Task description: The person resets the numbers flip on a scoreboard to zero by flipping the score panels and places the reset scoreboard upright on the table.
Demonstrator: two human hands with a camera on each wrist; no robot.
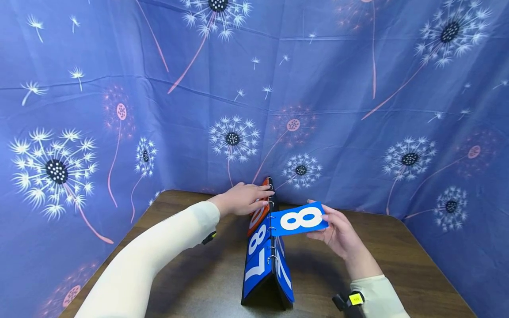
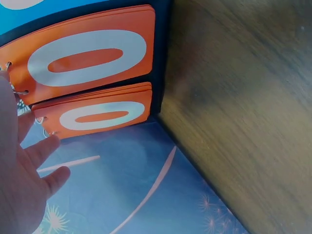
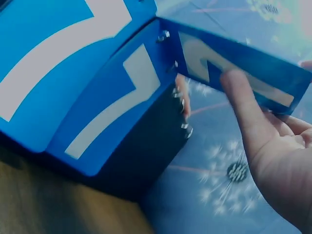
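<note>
A tent-shaped flip scoreboard [image 3: 146, 146] with a black stand and ring-bound number cards stands lengthwise before me. My right hand [image 1: 338, 232] pinches one blue card [image 1: 299, 219] by its outer end, thumb on one face. Lifted out sideways from the top rings, this card shows an 8 in the head view and a 7 on its other face in the right wrist view. My left hand [image 1: 242, 199] lies over the far top edge, fingers extended by the rings of the orange 0 cards [image 2: 92, 58]. Blue 8 and 7 cards [image 1: 254, 271] hang on the near left side.
The scoreboard stands on a brown wooden table [image 1: 318, 274]. Behind the table and along both sides hangs a blue cloth [image 1: 254, 66] with dandelion prints. A black strap with a yellow tag [image 1: 356, 299] is on my right wrist.
</note>
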